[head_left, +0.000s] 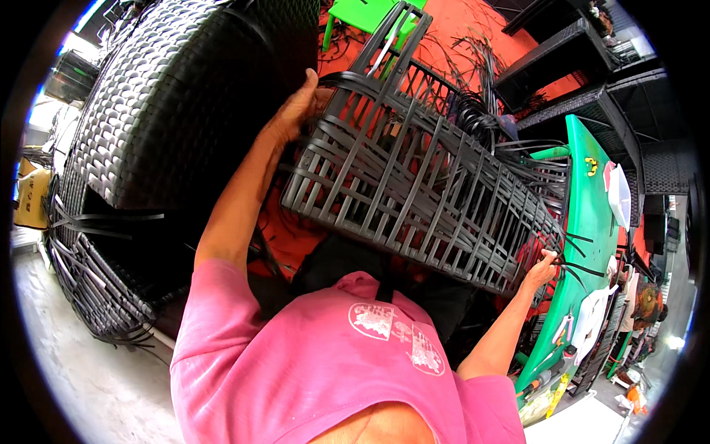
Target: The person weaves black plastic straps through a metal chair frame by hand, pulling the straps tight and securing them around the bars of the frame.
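A black furniture frame [399,192], partly woven with flat plastic strips in an open lattice, lies slantwise in front of me. My left hand [305,103] grips its upper left end; the thumb points up and the other fingers go partly out of sight behind the edge. At the far right end my right hand [542,271] is closed at the frame's rim, fingers pinched together where loose black strips [580,268] stick out. Whether it holds a strip or the rim itself is too small to tell.
A large woven black furniture piece [148,111] stands close on the left, strip ends hanging from it. To the right is a green table [592,177] with tools and a white tray [619,196]. A green stool [362,13] and scattered strips are on the red floor [451,22].
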{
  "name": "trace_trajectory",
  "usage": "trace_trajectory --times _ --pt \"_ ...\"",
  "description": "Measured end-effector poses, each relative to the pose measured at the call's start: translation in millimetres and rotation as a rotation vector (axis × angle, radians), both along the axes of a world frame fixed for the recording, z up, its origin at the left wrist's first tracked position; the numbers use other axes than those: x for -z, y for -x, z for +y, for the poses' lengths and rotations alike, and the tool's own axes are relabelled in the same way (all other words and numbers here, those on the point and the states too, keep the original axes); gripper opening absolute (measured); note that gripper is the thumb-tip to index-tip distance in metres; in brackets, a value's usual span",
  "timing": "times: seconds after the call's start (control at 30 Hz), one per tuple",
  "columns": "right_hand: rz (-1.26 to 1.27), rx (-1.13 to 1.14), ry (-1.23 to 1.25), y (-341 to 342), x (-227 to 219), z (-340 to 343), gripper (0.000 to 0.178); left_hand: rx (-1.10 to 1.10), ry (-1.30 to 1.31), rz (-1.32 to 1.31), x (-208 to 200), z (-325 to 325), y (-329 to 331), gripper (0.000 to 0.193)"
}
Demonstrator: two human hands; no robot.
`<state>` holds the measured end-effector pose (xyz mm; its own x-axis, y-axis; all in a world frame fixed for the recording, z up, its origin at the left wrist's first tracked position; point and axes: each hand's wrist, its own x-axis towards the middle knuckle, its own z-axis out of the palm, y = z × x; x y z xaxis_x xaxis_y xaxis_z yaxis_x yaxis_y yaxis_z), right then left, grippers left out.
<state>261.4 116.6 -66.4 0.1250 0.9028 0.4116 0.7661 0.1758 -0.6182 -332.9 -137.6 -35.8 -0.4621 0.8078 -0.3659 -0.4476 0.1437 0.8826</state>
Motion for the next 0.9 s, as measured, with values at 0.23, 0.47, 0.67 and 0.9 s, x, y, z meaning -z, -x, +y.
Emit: trace_trajectory --times 0.23,0.47,0.67,0.9 --pt "-0.012 -0.021 -0.009 8.1 -5.6 -5.8 0.053 0.019 -0.070 0.070 -6.7 -12.5 1.7 0.083" --pt "-0.005 -0.036 -0.028 -1.4 3.8 2.7 0.052 -0.143 -0.136 -0.087 -23.5 9.2 -7.2 0.062" --pt "-0.007 -0.059 -0.029 2.0 4.1 1.7 0.054 -0.030 -0.633 -0.202 -30.5 -1.9 6.2 0.035" --pt "0.021 -0.032 -0.017 6.0 -3.5 -3.7 0.054 -0.123 -0.448 -0.080 -57.9 1.0 -6.3 0.018"
